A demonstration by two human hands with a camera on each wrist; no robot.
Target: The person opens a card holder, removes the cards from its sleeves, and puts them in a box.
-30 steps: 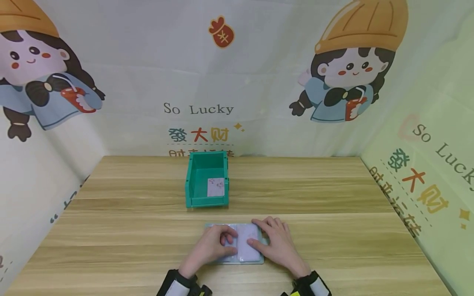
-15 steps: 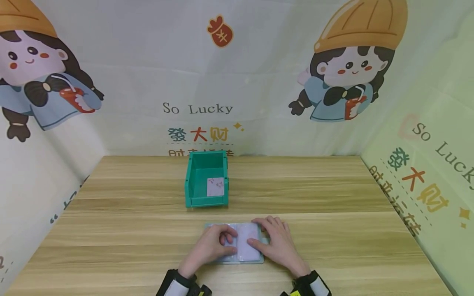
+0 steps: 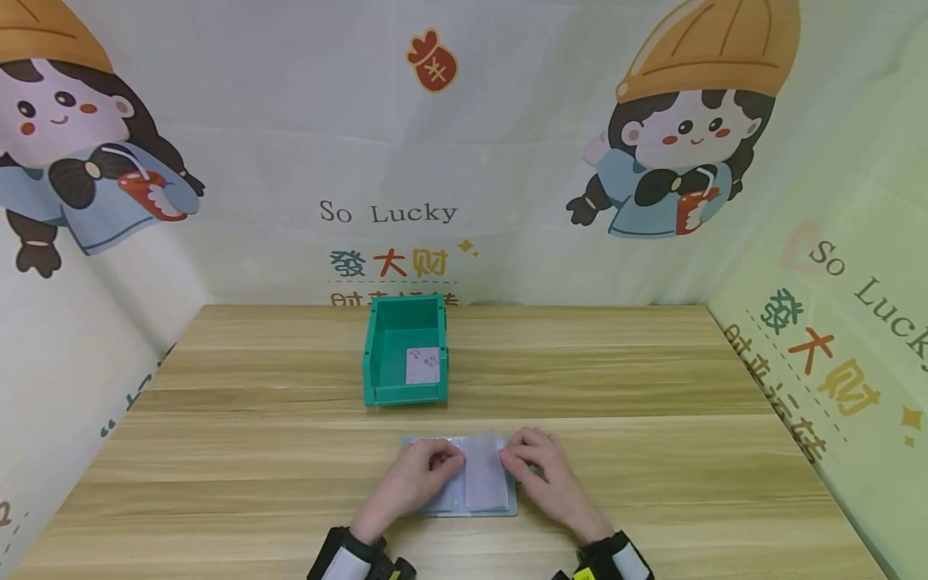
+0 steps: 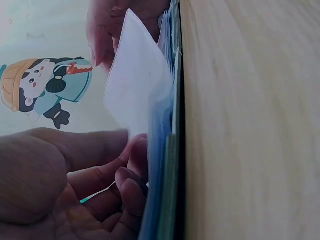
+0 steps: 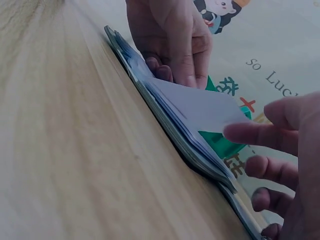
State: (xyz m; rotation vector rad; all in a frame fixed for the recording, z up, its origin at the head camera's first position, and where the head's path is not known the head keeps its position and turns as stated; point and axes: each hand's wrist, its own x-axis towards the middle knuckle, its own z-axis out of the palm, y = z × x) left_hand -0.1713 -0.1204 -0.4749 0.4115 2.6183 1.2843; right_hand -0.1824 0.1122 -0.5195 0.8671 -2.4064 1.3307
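Note:
A card album (image 3: 422,444) with clear sleeve pages lies open on the wooden table (image 3: 652,387), close to the near edge. My left hand (image 3: 415,477) sits on its left side, bent fingertips pressing the pages down (image 5: 170,40). My right hand (image 3: 545,475) pinches the edge of one sleeve page (image 3: 484,471) and holds it raised off the stack (image 5: 200,107). In the left wrist view the lifted page (image 4: 137,80) curves away from the album (image 4: 170,165). Farther back stands a green bin (image 3: 370,354) with a pale card (image 3: 423,366) inside it.
Printed cartoon backdrops (image 3: 435,161) wall in the table at the back and on both sides. Bare wood stretches to the left (image 3: 239,451) and right of the album and between the album and the bin.
My right hand has gone from lying flat on the right page to pinching a sleeve page and lifting it. The left hand has stayed put, and so has the bin.

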